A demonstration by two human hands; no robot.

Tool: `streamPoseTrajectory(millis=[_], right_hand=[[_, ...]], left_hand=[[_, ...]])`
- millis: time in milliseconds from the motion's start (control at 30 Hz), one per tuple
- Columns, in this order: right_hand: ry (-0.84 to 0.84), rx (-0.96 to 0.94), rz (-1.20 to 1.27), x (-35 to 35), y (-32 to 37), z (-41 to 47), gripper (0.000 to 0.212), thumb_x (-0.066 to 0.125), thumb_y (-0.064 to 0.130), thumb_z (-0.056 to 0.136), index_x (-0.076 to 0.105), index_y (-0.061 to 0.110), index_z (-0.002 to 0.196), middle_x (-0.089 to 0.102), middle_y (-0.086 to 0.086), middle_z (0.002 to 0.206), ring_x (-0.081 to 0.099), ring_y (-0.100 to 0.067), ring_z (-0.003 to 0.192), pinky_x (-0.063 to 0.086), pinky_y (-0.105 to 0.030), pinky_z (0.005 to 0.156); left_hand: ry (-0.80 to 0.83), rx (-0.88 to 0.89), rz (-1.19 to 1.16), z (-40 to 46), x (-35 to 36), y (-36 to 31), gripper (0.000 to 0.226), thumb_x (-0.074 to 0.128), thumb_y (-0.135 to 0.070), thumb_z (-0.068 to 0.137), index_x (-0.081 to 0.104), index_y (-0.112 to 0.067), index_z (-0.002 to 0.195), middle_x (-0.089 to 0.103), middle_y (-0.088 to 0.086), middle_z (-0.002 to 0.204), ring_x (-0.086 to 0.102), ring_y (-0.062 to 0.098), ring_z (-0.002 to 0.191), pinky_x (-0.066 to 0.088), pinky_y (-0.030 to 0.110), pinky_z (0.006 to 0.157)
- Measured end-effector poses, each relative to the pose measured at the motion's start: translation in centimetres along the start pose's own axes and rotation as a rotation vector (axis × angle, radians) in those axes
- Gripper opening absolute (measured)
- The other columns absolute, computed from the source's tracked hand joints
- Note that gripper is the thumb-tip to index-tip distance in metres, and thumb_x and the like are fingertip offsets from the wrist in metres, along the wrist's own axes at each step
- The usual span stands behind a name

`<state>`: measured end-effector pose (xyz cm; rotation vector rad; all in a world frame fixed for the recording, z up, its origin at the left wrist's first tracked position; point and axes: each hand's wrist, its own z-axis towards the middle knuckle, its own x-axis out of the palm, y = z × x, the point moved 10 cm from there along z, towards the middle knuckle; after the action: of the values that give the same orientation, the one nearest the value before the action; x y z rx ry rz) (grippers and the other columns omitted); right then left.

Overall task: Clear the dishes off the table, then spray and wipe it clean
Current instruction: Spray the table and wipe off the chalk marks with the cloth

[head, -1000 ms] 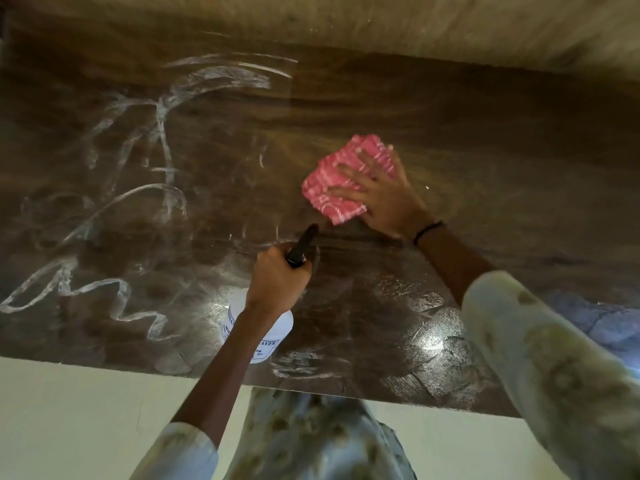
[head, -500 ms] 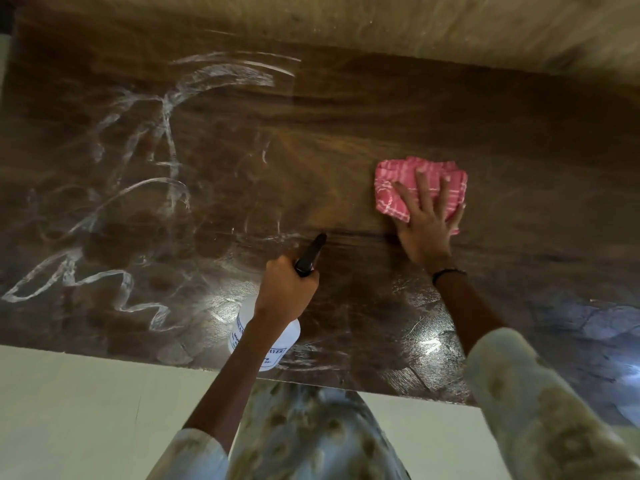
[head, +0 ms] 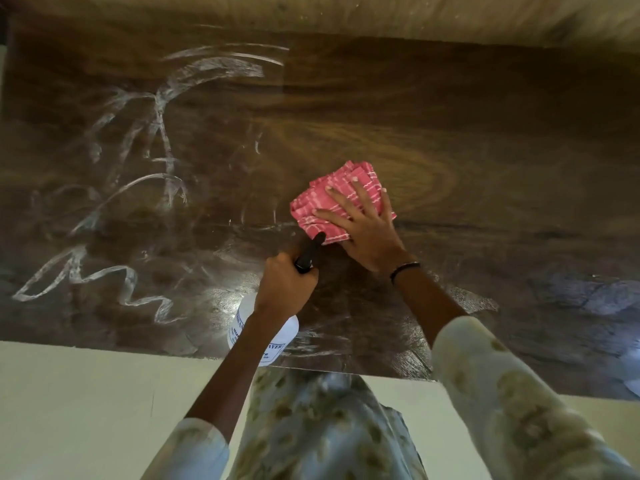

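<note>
1 table point(head: 450, 109), dark wood, smeared with white streaks. 1 pink cloth point(head: 332, 199). 1 white spray bottle point(head: 273, 336). 2 hands: left hand point(head: 285, 284), right hand point(head: 363, 230). 1 black wristband point(head: 403, 270).

A dark wooden table point(head: 450, 109) with swirling grain fills most of the frame, its near edge running across the lower part and its far edge along the top. White streaks of cleaning foam point(head: 156, 140) loop and zigzag over the left half, from the upper middle down to the lower left. The lower centre and right of the surface shine wet, with bright glare patches. A folded pink checked cloth point(head: 332, 199) lies flat on the wood just right of centre, pressed under spread fingers. A white spray bottle point(head: 273, 337) sits at the near edge, lower centre; whether its base touches the surface cannot be told.
</note>
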<state>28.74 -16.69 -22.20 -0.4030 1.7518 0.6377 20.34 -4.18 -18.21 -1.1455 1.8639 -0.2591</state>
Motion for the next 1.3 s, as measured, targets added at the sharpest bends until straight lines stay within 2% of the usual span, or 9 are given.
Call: streamPoseTrajectory(millis=[167, 467, 667, 800, 933, 1033, 1100, 1200, 1300], right_hand=[[-0.025, 0.261, 0.063, -0.7, -5.3, -1.7, 0.065, 0.058, 0.037, 0.087, 0.029, 0.046, 0.144, 0.015, 0.005, 0.16, 0.003, -0.035, 0.147, 0.004, -0.072, 0.106], [0.008, 0.261, 0.071, -0.4, -5.4, -1.6, 0.065, 0.055, 0.036, 0.09, 0.025, 0.045, 0.147, 0.009, 0.004, 0.161, -0.004, -0.035, 0.147, 0.0, -0.071, 0.107], [-0.009, 0.285, 0.086, -0.4, -5.3, -1.5, 0.067, 0.058, 0.033, 0.088, 0.026, 0.044, 0.147, 0.01, 0.003, 0.161, -0.004, -0.037, 0.147, 0.001, -0.074, 0.106], [-0.022, 0.393, 0.161, -0.3, -3.0, -0.5, 0.068, 0.056, 0.037, 0.09, 0.023, 0.044, 0.147, 0.003, 0.004, 0.162, -0.011, -0.038, 0.146, -0.009, -0.073, 0.102], [-0.005, 0.245, 0.177, 0.6, 2.6, 1.0, 0.067, 0.054, 0.031, 0.087, 0.026, 0.044, 0.147, 0.007, 0.001, 0.162, -0.005, -0.04, 0.146, -0.014, -0.07, 0.1], [0.011, 0.047, 0.108, 1.5, 6.5, -0.4, 0.055, 0.042, 0.045, 0.088, 0.037, 0.042, 0.143, 0.018, 0.0, 0.16, 0.006, -0.039, 0.146, -0.003, -0.074, 0.104], [0.009, -0.094, 0.083, 1.8, 7.8, -2.6, 0.05, 0.05, 0.04, 0.085, 0.049, 0.039, 0.135, 0.029, -0.001, 0.157, 0.016, -0.041, 0.145, 0.005, -0.075, 0.106], [0.035, -0.264, -0.059, 2.2, 6.5, -6.3, 0.053, 0.043, 0.041, 0.086, 0.04, 0.044, 0.139, 0.032, 0.001, 0.155, 0.022, -0.039, 0.143, 0.014, -0.073, 0.108], [0.026, -0.221, -0.113, 1.5, 1.5, -7.2, 0.06, 0.044, 0.041, 0.084, 0.032, 0.047, 0.142, 0.026, 0.002, 0.158, 0.015, -0.038, 0.146, 0.014, -0.071, 0.108]], left_hand=[[0.097, -0.014, 0.028, -1.0, 1.8, 0.8, 0.02, 0.06, -0.011, 0.081, 0.054, -0.013, 0.063, 0.046, -0.001, 0.048, 0.046, 0.015, 0.042, 0.036, 0.022, 0.049], [0.126, -0.093, 0.043, -2.7, 2.6, 3.5, 0.009, 0.058, -0.008, 0.078, 0.058, -0.006, 0.069, 0.055, 0.009, 0.055, 0.046, 0.018, 0.041, 0.031, 0.022, 0.043], [0.054, -0.107, 0.037, -2.7, 0.5, 4.2, 0.024, 0.057, -0.004, 0.08, 0.05, -0.007, 0.057, 0.044, 0.002, 0.045, 0.038, 0.013, 0.036, 0.026, 0.015, 0.034], [0.029, -0.11, 0.017, -2.3, -0.4, 4.2, 0.034, 0.057, -0.004, 0.08, 0.043, -0.016, 0.051, 0.042, 0.003, 0.044, 0.036, 0.016, 0.037, 0.029, 0.022, 0.038], [0.002, -0.094, -0.036, -2.4, -1.4, 3.7, 0.035, 0.061, -0.006, 0.082, 0.046, -0.016, 0.052, 0.043, 0.005, 0.046, 0.038, 0.023, 0.042, 0.033, 0.029, 0.046], [-0.023, -0.089, -0.056, -2.7, -2.1, 3.4, 0.031, 0.063, -0.006, 0.081, 0.049, -0.014, 0.055, 0.043, 0.009, 0.048, 0.039, 0.027, 0.047, 0.032, 0.031, 0.048], [-0.026, -0.085, -0.028, -3.0, -2.2, 3.1, 0.024, 0.063, -0.005, 0.08, 0.052, -0.008, 0.058, 0.043, 0.009, 0.049, 0.038, 0.026, 0.047, 0.03, 0.028, 0.047], [-0.018, -0.086, -0.009, -3.5, -2.0, 3.1, 0.023, 0.063, -0.006, 0.08, 0.053, -0.01, 0.06, 0.045, 0.006, 0.049, 0.043, 0.025, 0.048, 0.034, 0.028, 0.049], [-0.018, -0.087, -0.031, -4.1, -1.4, 3.5, 0.018, 0.062, -0.007, 0.082, 0.058, -0.007, 0.065, 0.047, 0.005, 0.048, 0.046, 0.026, 0.048, 0.039, 0.031, 0.053]])
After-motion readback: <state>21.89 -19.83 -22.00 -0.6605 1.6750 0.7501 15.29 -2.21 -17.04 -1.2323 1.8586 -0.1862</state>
